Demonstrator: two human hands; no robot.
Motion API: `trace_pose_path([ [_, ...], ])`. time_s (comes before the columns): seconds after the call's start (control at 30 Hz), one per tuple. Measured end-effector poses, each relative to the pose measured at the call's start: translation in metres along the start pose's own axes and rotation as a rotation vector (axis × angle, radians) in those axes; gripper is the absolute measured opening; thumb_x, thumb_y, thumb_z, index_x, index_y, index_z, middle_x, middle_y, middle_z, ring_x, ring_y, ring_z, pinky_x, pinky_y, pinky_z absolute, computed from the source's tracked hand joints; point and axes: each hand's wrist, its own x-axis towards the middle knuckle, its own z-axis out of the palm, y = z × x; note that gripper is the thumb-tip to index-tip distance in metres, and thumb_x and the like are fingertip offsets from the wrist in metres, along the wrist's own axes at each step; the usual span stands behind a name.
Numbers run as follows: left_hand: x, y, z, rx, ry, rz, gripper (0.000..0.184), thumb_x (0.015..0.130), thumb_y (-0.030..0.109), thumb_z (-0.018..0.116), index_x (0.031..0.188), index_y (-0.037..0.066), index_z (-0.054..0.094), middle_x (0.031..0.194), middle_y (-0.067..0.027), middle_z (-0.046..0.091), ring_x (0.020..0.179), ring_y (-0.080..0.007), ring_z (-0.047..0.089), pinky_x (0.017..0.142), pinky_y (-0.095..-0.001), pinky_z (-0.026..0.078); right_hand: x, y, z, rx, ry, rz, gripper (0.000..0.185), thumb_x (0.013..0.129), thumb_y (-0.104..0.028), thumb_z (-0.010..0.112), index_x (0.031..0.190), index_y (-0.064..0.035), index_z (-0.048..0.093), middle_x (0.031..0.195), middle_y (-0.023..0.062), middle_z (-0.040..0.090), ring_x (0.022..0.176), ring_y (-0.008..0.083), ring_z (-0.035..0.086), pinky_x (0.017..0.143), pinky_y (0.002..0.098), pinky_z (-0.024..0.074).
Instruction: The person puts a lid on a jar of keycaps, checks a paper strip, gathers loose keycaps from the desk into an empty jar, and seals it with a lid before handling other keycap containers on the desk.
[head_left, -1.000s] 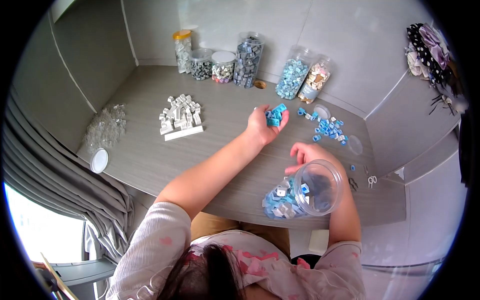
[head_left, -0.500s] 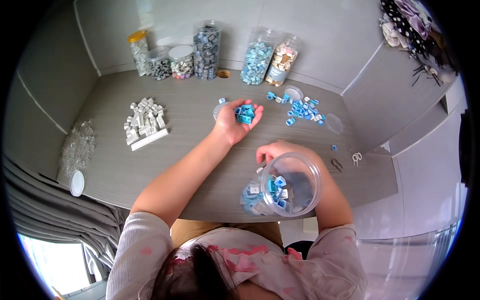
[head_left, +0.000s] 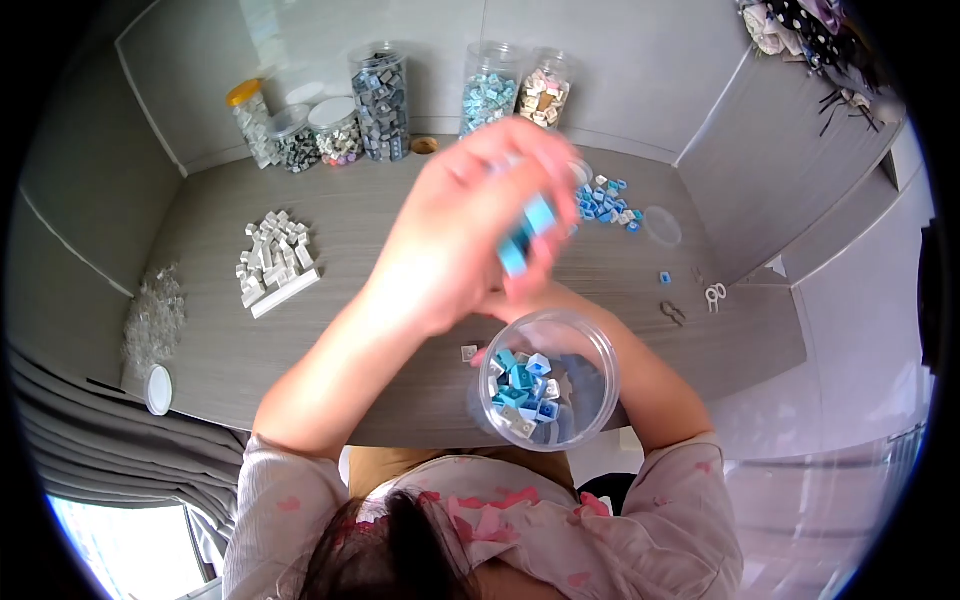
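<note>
"Which step?"
"Apparently a transfer: the left hand [head_left: 468, 220] grasps blue keycaps [head_left: 540, 214] near an open jar [head_left: 592, 388]; the right hand [head_left: 527, 298], largely hidden, has a grip we can't tell."
"Next?"
"Likely calls for loosening that grasp over the jar."

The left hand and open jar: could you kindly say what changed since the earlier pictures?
The left hand has risen toward the camera and turned, still holding blue keycaps; the open jar's mouth now faces the camera more. The white keycaps stayed piled.
</note>
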Motion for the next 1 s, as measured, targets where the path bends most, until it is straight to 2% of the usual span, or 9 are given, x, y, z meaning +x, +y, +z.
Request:
trace_pose_path([
  [0.03, -0.012, 0.003, 0.010, 0.200, -0.146, 0.020, 0.013, 0.096, 0.015, 0.065, 0.091, 0.007, 0.057, 0.083, -0.0037, 0.060, 0.073, -0.0088, 0.056, 0.048, -0.0199, 0.042, 0.000, 0.001, 0.006, -0.008, 0.022, -0.007, 0.022, 0.083, -0.014, 0.075, 0.103, -0.0083, 0.069, 0.102, 0.0108, 0.066, 0.090, 0.0253, 0.065, 0.077, 0.0334, 0.0529],
  [0.07, -0.014, -0.007, 0.016, 0.654, -0.258, 0.416, 0.010, 0.088, 0.008, 0.072, 0.091, 0.005, 0.062, 0.086, -0.0045, 0.063, 0.074, -0.0120, 0.058, 0.057, -0.0250, 0.046, 0.002, 0.003, 0.011, -0.027, 0.030, -0.020, 0.021, 0.083, -0.014, 0.075, 0.102, -0.0082, 0.069, 0.102, 0.0105, 0.066, 0.090, 0.0251, 0.065, 0.077, 0.0332, 0.0529],
  [0.2, -0.044, -0.011, 0.041, 1.165, -0.357, 0.429, 0.012, 0.084, 0.008, 0.075, 0.086, 0.003, 0.064, 0.080, -0.0085, 0.057, 0.069, -0.0246, 0.058, 0.063, -0.0335, 0.046, 0.010, 0.009, 0.019, -0.093, 0.030, -0.076, 0.018, 0.084, -0.012, 0.074, 0.101, -0.0074, 0.069, 0.101, 0.0097, 0.066, 0.089, 0.0242, 0.065, 0.076, 0.0324, 0.0530],
  [0.37, -0.042, -0.005, 0.034, 1.196, -0.463, 0.372, 0.018, 0.085, 0.011, 0.072, 0.079, 0.002, 0.059, 0.077, -0.0085, 0.055, 0.067, -0.0280, 0.056, 0.062, -0.0372, 0.046, 0.025, 0.025, 0.008, -0.146, 0.092, -0.173, 0.015, 0.085, -0.010, 0.073, 0.099, -0.0065, 0.070, 0.101, 0.0086, 0.066, 0.088, 0.0231, 0.065, 0.075, 0.0314, 0.0531],
  [0.57, -0.038, -0.012, 0.031, 1.023, -0.476, 0.553, 0.015, 0.083, 0.008, 0.071, 0.074, 0.001, 0.061, 0.082, -0.0104, 0.059, 0.069, -0.0305, 0.058, 0.064, -0.0382, 0.047, -0.027, -0.057, -0.059, 0.385, 0.956, -0.460, 0.012, 0.085, -0.004, 0.072, 0.096, -0.0012, 0.070, 0.099, 0.0060, 0.064, 0.082, 0.0178, 0.062, 0.067, 0.0266, 0.0505],
  [0.63, -0.032, -0.005, 0.027, 0.988, -0.504, 0.548, 0.012, 0.082, 0.006, 0.070, 0.074, 0.001, 0.063, 0.087, -0.0118, 0.063, 0.073, -0.0310, 0.061, 0.066, -0.0378, 0.048, -0.049, -0.067, -0.069, 0.323, 0.850, -0.923, 0.016, 0.081, -0.004, 0.076, 0.097, -0.0032, 0.072, 0.101, 0.0089, 0.066, 0.080, 0.0206, 0.060, 0.066, 0.0285, 0.0493],
  [0.73, -0.030, 0.017, 0.013, 1.022, -0.498, 0.458, 0.006, 0.081, 0.004, 0.069, 0.078, 0.000, 0.066, 0.095, -0.0137, 0.067, 0.080, -0.0300, 0.065, 0.070, -0.0365, 0.050, -0.066, -0.097, -0.093, -0.039, 0.306, -1.038, 0.017, 0.079, -0.005, 0.078, 0.096, -0.0048, 0.074, 0.102, 0.0088, 0.068, 0.079, 0.0233, 0.061, 0.068, 0.0292, 0.0484],
  [0.9, -0.020, 0.039, -0.009, 1.197, -0.223, 0.380, 0.008, 0.087, 0.004, 0.063, 0.084, -0.001, 0.069, 0.099, -0.0140, 0.070, 0.087, -0.0242, 0.068, 0.076, -0.0355, 0.052, -0.061, -0.067, -0.099, -0.115, 0.454, -0.785, 0.018, 0.082, -0.011, 0.077, 0.098, -0.0051, 0.075, 0.097, 0.0087, 0.070, 0.086, 0.0231, 0.063, 0.076, 0.0325, 0.0499],
  [1.0, 0.003, 0.024, -0.027, 1.236, -0.013, 0.184, 0.018, 0.093, 0.012, 0.063, 0.103, -0.002, 0.069, 0.107, -0.0139, 0.069, 0.101, -0.0225, 0.065, 0.082, -0.0330, 0.052, -0.041, 0.007, -0.121, -0.014, 0.966, -0.169, 0.024, 0.091, -0.021, 0.069, 0.105, -0.0011, 0.070, 0.103, 0.0130, 0.069, 0.090, 0.0268, 0.064, 0.082, 0.0382, 0.0506],
])
